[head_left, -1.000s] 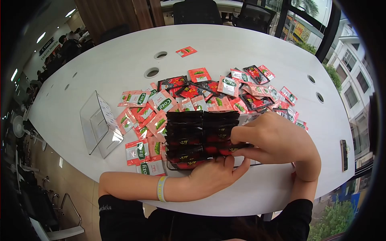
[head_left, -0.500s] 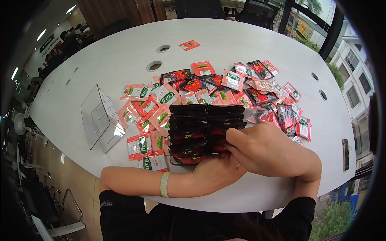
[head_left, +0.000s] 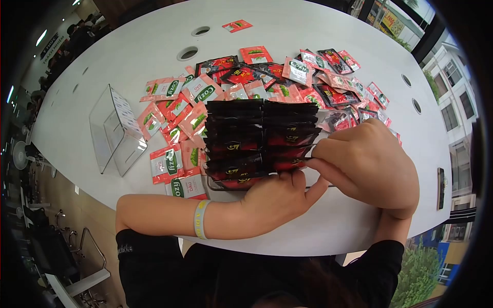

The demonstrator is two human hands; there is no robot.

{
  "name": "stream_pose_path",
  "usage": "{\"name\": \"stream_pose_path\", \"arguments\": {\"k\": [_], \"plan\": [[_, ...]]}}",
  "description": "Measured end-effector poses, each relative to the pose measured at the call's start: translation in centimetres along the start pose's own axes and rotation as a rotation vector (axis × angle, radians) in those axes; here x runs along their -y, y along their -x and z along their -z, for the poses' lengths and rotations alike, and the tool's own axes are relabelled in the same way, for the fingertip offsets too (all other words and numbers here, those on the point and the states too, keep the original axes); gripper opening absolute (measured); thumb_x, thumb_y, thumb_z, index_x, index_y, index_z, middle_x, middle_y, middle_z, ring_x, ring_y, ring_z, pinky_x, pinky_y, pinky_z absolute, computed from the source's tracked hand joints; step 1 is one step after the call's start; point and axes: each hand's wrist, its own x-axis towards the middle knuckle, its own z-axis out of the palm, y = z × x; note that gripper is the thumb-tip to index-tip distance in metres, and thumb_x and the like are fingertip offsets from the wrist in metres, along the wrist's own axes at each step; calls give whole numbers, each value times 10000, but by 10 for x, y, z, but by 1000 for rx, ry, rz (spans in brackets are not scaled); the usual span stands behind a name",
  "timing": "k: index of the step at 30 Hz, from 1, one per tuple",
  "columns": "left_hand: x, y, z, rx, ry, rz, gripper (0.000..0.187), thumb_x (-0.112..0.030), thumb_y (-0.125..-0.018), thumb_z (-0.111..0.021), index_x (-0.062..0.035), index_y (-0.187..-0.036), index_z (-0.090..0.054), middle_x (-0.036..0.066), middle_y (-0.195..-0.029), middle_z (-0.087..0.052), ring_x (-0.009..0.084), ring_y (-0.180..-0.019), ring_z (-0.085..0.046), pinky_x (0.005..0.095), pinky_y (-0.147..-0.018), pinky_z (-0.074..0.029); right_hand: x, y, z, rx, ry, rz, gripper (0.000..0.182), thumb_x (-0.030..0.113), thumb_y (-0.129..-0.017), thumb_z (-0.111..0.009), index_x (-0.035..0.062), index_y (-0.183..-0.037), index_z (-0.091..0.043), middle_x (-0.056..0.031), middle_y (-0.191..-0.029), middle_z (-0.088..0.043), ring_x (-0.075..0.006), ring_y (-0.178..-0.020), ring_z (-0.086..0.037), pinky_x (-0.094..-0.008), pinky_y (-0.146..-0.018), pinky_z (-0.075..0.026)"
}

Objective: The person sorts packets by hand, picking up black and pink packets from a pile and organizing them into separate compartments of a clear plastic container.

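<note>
Black-and-red G7 coffee sachets (head_left: pixel 233 146) stand packed on edge in two columns inside a clear plastic box (head_left: pixel 218 186), right in front of me. My right hand (head_left: pixel 372 167) pinches the right edge of a sachet in the right column between thumb and fingers. Against the front of the box rests my left hand (head_left: pixel 275 203). Its thumb points right, apart from the bent index finger at the front sachets, and the other fingertips are partly hidden. Most of the box lies hidden under the sachets.
Loose pink Cozy sachets (head_left: pixel 205 91) and black-and-red sachets (head_left: pixel 218 65) lie spread behind and beside the box. An open clear plastic container (head_left: pixel 115 131) rests at left on the white table (head_left: pixel 277 25). One pink sachet (head_left: pixel 237 25) lies farther back; a dark phone-like object (head_left: pixel 440 189) is at right.
The view has tilted down. My right hand has moved right, away from my left, with a sachet edge between its fingers. My left thumb has come away from the right hand.
</note>
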Motion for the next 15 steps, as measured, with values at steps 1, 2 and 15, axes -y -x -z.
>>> {"name": "stream_pose_path", "arguments": {"k": [1,2,15], "plan": [[0,0,0,-13,-6,3,356,-131,-767,-585,-86,-1119,-556,58,-646,-482,132,-465,-519,246,-354,-385,0,-1,-1,-2,0,1,102,120,-786,-687,63,-740,-617,-81,-588,-550,-289,-536,-555,-396,-480,-391],[0,0,-1,-27,-13,3,353,-133,-765,-587,-87,-1113,-558,52,-648,-477,127,-467,-515,242,-353,-381,-1,-1,-3,-20,24,17,121,123,-786,-688,62,-723,-606,-75,-579,-540,-284,-528,-548,-395,-478,-387],[-6,2,-5,-17,-103,64,241,-152,-747,-636,-120,-985,-643,71,-751,-442,158,-535,-509,251,-421,-426,4,-5,-8,-65,13,133,164,98,-735,-676,51,-666,-535,-61,-539,-493,-258,-463,-509,-373,-433,-368]]}}
